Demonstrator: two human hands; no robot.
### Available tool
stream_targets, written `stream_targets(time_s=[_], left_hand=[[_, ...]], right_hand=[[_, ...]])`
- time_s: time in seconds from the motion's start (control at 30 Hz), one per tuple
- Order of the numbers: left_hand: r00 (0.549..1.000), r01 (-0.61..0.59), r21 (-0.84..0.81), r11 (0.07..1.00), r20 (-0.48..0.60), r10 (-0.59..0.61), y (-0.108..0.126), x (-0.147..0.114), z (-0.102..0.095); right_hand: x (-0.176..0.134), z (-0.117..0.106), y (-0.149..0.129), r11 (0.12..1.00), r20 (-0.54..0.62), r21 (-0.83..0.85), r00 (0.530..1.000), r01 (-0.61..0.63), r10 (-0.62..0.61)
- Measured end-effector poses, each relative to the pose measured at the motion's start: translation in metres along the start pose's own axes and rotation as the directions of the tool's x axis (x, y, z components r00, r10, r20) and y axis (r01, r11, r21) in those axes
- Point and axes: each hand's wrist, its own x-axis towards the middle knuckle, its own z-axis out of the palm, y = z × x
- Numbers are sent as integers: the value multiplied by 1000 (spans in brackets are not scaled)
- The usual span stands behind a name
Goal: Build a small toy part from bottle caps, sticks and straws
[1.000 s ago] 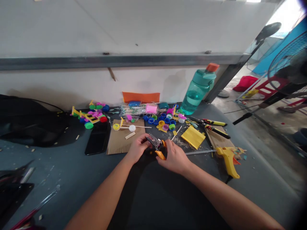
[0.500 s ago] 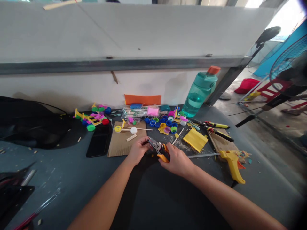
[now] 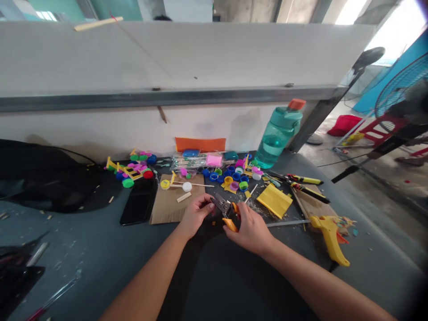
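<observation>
My right hand (image 3: 252, 227) is wrapped round the orange handles of a pair of wire strippers (image 3: 224, 204), whose dark metal jaws point up and left. The handles stand spread apart. At the jaw end, the thumb and fingers of my left hand (image 3: 197, 213) are pinched together; whatever small thing is between them is hidden. Just beyond lies a brown cardboard sheet (image 3: 163, 209) bearing a small wooden piece (image 3: 183, 197), a thin stick and a white cap (image 3: 187, 187). Several coloured bottle caps (image 3: 228, 180) sit beyond the strippers.
A yellow glue gun (image 3: 329, 236) and yellow-handled pliers (image 3: 309, 189) lie to the right, near a folded yellow sheet (image 3: 274, 200). A teal water bottle (image 3: 276, 138) stands at the back. A black phone (image 3: 137, 205) lies left of the cardboard, below coloured assembled pieces (image 3: 132, 171).
The strippers' handles have spread wider in my right hand. My left hand stays pinched by the jaws. The whole view has tilted up slightly.
</observation>
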Motion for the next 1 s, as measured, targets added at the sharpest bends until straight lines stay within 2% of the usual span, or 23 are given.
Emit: stream_targets(time_s=[0.47, 0.7, 0.87, 1.0], left_hand=[[1000, -1, 54, 999, -8, 2, 2, 0, 1], [1000, 5, 18, 1000, -27, -4, 2, 0, 2], [1000, -8, -19, 1000, -17, 8, -6, 2, -2], [999, 29, -53, 998, -19, -30, -11, 2, -5]], right_hand=[[-1, 0, -2, 999, 75, -45, 997, 14, -10], [0, -3, -2, 1000, 145, -10, 989, 18, -16], [-1, -3, -4, 1000, 164, -28, 986, 8, -3], [-1, -5, -4, 1000, 171, -31, 985, -3, 9]])
